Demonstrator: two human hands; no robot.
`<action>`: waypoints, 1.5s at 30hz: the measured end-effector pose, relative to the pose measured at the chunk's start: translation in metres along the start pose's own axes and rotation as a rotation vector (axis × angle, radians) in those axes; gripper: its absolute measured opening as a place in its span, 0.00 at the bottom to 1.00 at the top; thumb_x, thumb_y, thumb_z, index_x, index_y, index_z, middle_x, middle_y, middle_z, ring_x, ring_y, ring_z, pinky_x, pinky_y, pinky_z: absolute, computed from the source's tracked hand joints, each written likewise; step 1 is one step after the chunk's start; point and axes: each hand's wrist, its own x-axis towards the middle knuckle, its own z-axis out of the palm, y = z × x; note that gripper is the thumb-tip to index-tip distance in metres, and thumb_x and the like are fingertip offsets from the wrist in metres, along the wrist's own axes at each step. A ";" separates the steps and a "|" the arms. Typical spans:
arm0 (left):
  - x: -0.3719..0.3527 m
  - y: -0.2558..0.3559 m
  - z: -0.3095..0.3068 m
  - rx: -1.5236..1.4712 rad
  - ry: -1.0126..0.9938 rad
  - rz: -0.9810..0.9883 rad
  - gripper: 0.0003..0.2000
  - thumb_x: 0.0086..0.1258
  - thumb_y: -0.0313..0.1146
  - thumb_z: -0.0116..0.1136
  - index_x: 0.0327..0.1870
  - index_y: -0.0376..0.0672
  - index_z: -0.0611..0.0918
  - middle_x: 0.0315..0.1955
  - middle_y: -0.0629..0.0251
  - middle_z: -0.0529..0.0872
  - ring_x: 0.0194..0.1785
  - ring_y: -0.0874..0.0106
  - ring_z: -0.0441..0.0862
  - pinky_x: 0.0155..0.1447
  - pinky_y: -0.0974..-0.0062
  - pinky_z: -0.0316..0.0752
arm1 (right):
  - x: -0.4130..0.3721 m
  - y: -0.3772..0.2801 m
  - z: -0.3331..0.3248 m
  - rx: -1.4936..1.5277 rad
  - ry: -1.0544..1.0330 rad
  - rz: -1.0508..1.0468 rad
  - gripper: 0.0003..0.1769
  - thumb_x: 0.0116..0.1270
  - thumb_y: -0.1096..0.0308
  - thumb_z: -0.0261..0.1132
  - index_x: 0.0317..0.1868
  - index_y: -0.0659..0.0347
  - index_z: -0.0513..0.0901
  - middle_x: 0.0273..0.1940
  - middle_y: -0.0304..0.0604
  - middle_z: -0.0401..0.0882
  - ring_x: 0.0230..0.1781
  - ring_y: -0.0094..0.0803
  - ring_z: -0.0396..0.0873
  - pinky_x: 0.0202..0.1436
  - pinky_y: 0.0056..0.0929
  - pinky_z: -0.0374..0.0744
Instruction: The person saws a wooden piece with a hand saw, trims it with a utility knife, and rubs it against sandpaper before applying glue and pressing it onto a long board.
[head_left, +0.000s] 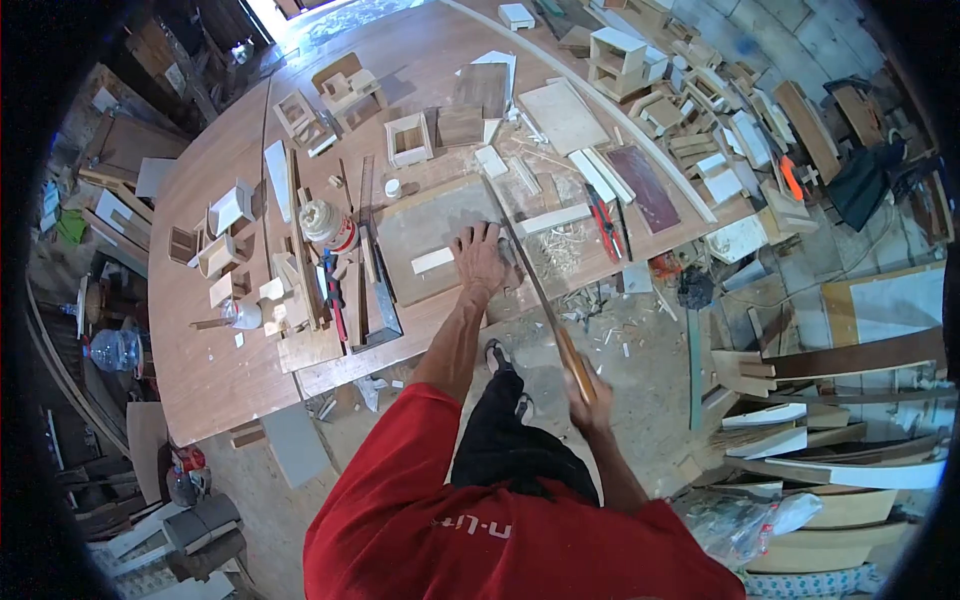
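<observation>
My left hand (pixel 480 258) bears down on a pale wooden strip (pixel 432 260), its fingers curled over the strip's far edge. The strip lies across a flat grey-brown board (pixel 410 230) near the table's front edge and reappears right of the hand. My right hand (pixel 590 403) is wrapped around the wooden handle (pixel 574 362) of a handsaw, below the table edge. The long saw blade (pixel 530 270) slants up and left, crossing over the strip just right of my left hand.
Shavings (pixel 562 256) and red-handled pliers (pixel 605 228) lie to the right. On the left are a glue jar (pixel 328 224), a metal square (pixel 382 318) and small wooden boxes (pixel 232 207). More boxes and offcuts (pixel 665 112) crowd the far right. Scraps litter the floor (pixel 640 370).
</observation>
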 end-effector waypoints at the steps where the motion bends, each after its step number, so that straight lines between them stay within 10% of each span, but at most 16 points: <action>1: -0.001 0.000 0.000 -0.005 0.000 -0.006 0.20 0.50 0.29 0.57 0.48 0.49 0.78 0.50 0.64 0.76 0.57 0.59 0.68 0.61 0.57 0.58 | -0.032 0.006 -0.010 0.045 0.021 0.002 0.25 0.67 0.63 0.62 0.60 0.69 0.74 0.46 0.58 0.83 0.46 0.30 0.82 0.48 0.30 0.79; 9: -0.002 0.004 -0.013 -0.004 -0.023 0.018 0.19 0.51 0.30 0.58 0.48 0.50 0.78 0.49 0.64 0.76 0.56 0.59 0.69 0.61 0.57 0.58 | 0.055 -0.032 0.020 0.145 0.013 0.007 0.24 0.67 0.64 0.63 0.60 0.64 0.75 0.39 0.58 0.83 0.37 0.32 0.85 0.41 0.28 0.78; 30: 0.002 0.000 0.000 -0.033 -0.009 -0.012 0.21 0.49 0.31 0.61 0.48 0.49 0.77 0.48 0.63 0.76 0.56 0.58 0.68 0.61 0.56 0.58 | -0.051 -0.020 -0.020 0.293 0.064 0.019 0.25 0.68 0.62 0.63 0.61 0.65 0.74 0.34 0.54 0.81 0.31 0.29 0.80 0.38 0.28 0.78; 38: 0.002 0.004 -0.007 -0.017 0.004 -0.011 0.19 0.49 0.30 0.61 0.47 0.49 0.77 0.49 0.63 0.76 0.56 0.58 0.68 0.61 0.57 0.59 | 0.052 -0.050 0.013 0.199 -0.039 0.104 0.24 0.67 0.63 0.64 0.61 0.63 0.75 0.35 0.50 0.82 0.30 0.29 0.78 0.38 0.28 0.77; 41: 0.002 0.003 -0.003 -0.035 0.016 -0.021 0.19 0.50 0.29 0.60 0.46 0.49 0.77 0.48 0.63 0.76 0.56 0.58 0.68 0.61 0.57 0.59 | -0.019 0.002 -0.001 0.109 0.067 -0.132 0.23 0.67 0.64 0.63 0.60 0.64 0.76 0.35 0.49 0.81 0.30 0.28 0.78 0.38 0.26 0.77; 45: 0.000 0.004 -0.007 -0.014 0.018 -0.010 0.19 0.50 0.28 0.58 0.48 0.49 0.78 0.48 0.63 0.76 0.55 0.59 0.69 0.61 0.58 0.59 | -0.036 -0.035 -0.026 0.157 -0.029 0.092 0.22 0.67 0.64 0.63 0.58 0.65 0.76 0.37 0.50 0.83 0.30 0.25 0.78 0.39 0.25 0.77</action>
